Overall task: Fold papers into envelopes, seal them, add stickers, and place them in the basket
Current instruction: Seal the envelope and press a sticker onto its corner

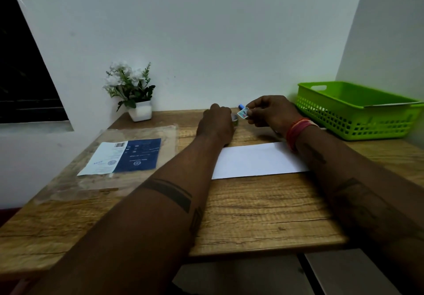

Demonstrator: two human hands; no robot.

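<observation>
On the tabletop (pixel 263 214), the white envelope (pixel 259 160) lay long axis left to right at about six o'clock from the right hand (pixel 270 112), whose grip pinched a small sticker (pixel 243 113), while the left hand (pixel 216 120) curled over a half-hidden roll (pixel 235 118).

Dim indoor light, soft shadows, wide-angle bending at the edges, slight overall softness, no glare

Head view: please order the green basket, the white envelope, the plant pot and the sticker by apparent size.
1. green basket
2. white envelope, somewhat nearer, partly covered by the arms
3. plant pot
4. sticker
</observation>
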